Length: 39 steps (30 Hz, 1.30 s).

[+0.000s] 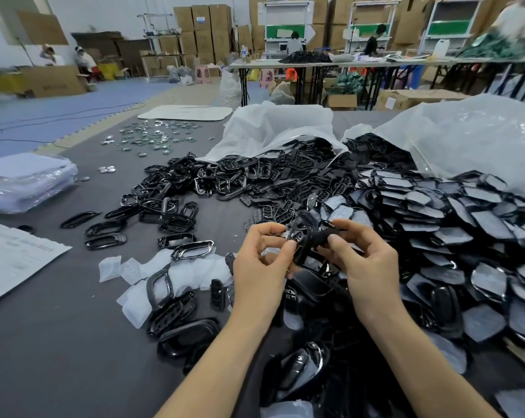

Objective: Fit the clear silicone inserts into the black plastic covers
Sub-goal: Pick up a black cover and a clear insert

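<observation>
Closest in, the dark desk carries loose black parts. Just beyond, both hands meet on one black cover, held up off the desk: the left hand pinches its left edge with curled fingers, and the right hand grips its right end between thumb and bent fingers. Whether an insert already sits inside it, I cannot tell. That cover looks light, thin and stiff, glossy enough to slip, so hold it by the rims and keep the button holes free. Left of the cover and a bit nearer lie the clear silicone inserts, which look soft and floppy; pinch one by a corner and press it in with the fingertips. Beyond the cover spreads the heap of black covers, and farther on, the white plastic bag they spill from
</observation>
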Each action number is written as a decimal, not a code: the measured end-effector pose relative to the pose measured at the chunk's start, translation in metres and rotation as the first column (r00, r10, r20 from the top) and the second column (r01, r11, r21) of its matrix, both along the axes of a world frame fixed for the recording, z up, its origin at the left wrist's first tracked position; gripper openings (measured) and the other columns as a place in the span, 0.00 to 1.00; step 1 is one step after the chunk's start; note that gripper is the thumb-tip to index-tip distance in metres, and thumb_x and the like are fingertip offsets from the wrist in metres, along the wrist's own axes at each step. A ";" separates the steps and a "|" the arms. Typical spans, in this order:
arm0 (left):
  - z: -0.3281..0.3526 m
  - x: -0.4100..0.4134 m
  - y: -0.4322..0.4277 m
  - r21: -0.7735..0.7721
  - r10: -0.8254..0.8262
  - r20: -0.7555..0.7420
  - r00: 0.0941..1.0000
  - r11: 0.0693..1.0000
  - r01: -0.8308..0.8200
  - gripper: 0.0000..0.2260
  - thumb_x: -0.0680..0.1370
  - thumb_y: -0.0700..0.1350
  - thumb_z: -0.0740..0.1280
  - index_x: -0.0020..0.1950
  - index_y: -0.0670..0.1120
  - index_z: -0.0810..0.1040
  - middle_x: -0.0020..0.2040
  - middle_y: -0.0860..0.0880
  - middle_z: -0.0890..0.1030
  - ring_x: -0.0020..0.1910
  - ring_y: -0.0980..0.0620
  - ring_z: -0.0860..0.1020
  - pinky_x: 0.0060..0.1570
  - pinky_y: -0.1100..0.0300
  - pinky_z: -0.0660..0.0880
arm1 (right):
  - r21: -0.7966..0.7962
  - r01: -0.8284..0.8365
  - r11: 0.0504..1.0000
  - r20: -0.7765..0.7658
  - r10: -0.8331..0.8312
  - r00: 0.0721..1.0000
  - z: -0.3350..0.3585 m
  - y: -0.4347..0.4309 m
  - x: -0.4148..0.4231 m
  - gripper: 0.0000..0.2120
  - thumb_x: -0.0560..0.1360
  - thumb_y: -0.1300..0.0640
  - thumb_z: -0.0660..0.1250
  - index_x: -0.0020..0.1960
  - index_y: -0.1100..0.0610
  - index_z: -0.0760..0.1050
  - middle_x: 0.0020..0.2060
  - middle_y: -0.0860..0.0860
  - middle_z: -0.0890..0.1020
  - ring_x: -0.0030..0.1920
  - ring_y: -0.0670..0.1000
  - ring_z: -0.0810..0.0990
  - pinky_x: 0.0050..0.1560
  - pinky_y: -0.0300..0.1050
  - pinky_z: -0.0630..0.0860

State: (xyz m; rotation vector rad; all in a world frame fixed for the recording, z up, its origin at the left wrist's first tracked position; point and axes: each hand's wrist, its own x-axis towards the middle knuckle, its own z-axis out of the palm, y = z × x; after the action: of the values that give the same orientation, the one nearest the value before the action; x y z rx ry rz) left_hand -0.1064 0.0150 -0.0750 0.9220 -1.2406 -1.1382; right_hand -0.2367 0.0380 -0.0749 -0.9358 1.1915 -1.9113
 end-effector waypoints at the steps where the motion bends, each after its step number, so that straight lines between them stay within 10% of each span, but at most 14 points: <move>1: 0.000 0.000 0.000 0.006 0.003 0.006 1.000 1.000 -0.003 0.09 0.76 0.37 0.69 0.48 0.51 0.78 0.35 0.54 0.80 0.28 0.53 0.78 0.30 0.64 0.74 | -0.008 0.011 1.000 -0.003 -0.011 1.000 0.001 0.000 -0.001 0.10 0.74 0.71 0.67 0.46 0.56 0.80 0.40 0.54 0.82 0.42 0.52 0.84 0.43 0.38 0.80; 12: -0.001 -0.005 0.001 0.030 -0.085 -0.022 0.996 0.996 0.086 0.06 0.78 0.35 0.66 0.48 0.44 0.81 0.36 0.51 0.83 0.31 0.49 0.83 0.30 0.65 0.76 | -0.035 -0.019 0.999 -0.320 0.006 0.947 0.000 0.003 0.004 0.12 0.73 0.67 0.70 0.41 0.50 0.79 0.37 0.49 0.83 0.39 0.47 0.83 0.43 0.38 0.79; 19: -0.003 0.004 -0.006 -0.158 0.075 0.189 0.979 0.986 -0.046 0.16 0.75 0.30 0.66 0.50 0.51 0.84 0.54 0.55 0.83 0.55 0.61 0.79 0.58 0.62 0.75 | 0.014 -0.054 0.998 0.009 0.054 0.998 -0.005 -0.002 0.002 0.09 0.72 0.69 0.69 0.40 0.57 0.81 0.36 0.53 0.84 0.38 0.50 0.83 0.39 0.36 0.78; 23: -0.001 0.003 -0.005 -0.141 0.061 0.143 0.988 0.989 -0.040 0.19 0.76 0.30 0.61 0.52 0.51 0.84 0.62 0.57 0.79 0.49 0.71 0.77 0.47 0.75 0.72 | 0.035 -0.054 0.998 -0.004 0.054 0.999 -0.007 -0.005 0.000 0.14 0.72 0.75 0.65 0.42 0.56 0.79 0.35 0.46 0.83 0.36 0.43 0.81 0.38 0.34 0.77; 39: 0.001 -0.003 -0.004 -0.038 -0.048 0.091 0.995 0.998 0.051 0.15 0.77 0.35 0.67 0.50 0.55 0.83 0.47 0.56 0.85 0.46 0.57 0.83 0.50 0.63 0.78 | 0.070 -0.081 0.994 0.026 0.079 0.997 -0.005 -0.004 -0.004 0.12 0.72 0.71 0.68 0.41 0.55 0.80 0.34 0.49 0.83 0.36 0.49 0.83 0.39 0.35 0.78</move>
State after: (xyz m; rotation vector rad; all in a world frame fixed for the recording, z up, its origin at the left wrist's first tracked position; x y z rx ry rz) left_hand -0.1096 0.0111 -0.0744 0.9257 -1.3617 -1.1167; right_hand -0.2404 0.0335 -0.0795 -0.9081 1.1833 -1.8007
